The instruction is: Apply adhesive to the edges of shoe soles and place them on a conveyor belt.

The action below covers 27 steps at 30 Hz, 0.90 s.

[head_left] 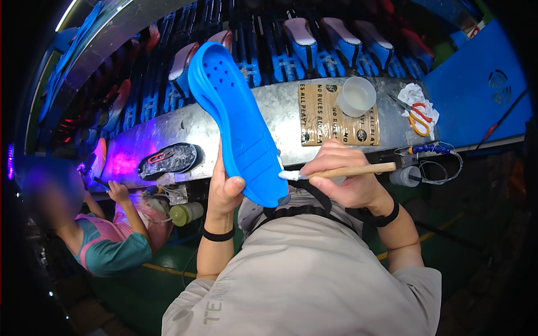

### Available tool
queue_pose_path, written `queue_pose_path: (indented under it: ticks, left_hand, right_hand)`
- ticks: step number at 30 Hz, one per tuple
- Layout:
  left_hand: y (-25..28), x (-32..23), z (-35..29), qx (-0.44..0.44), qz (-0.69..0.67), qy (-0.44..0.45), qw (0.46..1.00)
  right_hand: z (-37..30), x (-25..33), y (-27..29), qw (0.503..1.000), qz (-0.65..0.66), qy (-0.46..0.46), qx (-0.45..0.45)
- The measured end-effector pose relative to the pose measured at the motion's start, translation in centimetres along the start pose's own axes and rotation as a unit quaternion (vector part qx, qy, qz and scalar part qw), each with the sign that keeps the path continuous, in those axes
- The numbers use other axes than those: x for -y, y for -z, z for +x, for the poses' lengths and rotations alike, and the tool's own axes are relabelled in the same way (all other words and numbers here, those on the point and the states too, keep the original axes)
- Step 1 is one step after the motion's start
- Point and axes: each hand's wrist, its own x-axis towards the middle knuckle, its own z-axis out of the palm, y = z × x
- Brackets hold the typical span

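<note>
A bright blue shoe sole (238,120) is tilted up in front of me, its hollow inner face with several round holes showing. My left hand (225,187) grips its edge, thumb in front and the other fingers hidden behind the sole. In my right hand (348,178) is a brush (367,169) with a wooden handle, held between thumb and fingers. The brush's white tip touches the sole's right rim near its lower end, where some white stuff shows on the edge.
A white cup (356,96) stands on a cardboard piece (314,115) on the metal bench (263,103). Scissors (417,116) lie by crumpled paper (419,101). A dark oval sole-shaped piece (170,161) rests at left. Shoes (342,33) sit on racks behind. Another person (106,232) works at left.
</note>
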Motion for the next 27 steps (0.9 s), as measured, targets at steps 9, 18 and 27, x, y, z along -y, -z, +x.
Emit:
queue_pose_path:
  ticks: [9, 18, 27]
  left_hand:
    - [1.6, 0.5, -1.3, 0.02, -0.088, 0.023, 0.996]
    - [1.0, -6.2, -1.5, 0.128, -0.232, 0.146, 0.953]
    - [4.8, -29.5, 19.1, 0.167, -0.278, -0.191, 0.926]
  right_hand:
    - [-3.1, -3.4, 0.1, 0.954, 0.02, -0.162, -0.253]
    - [-3.4, -9.4, -1.7, 0.97, -0.109, -0.099, -0.195]
    - [-4.8, -12.4, -2.9, 0.972, -0.117, -0.082, -0.188]
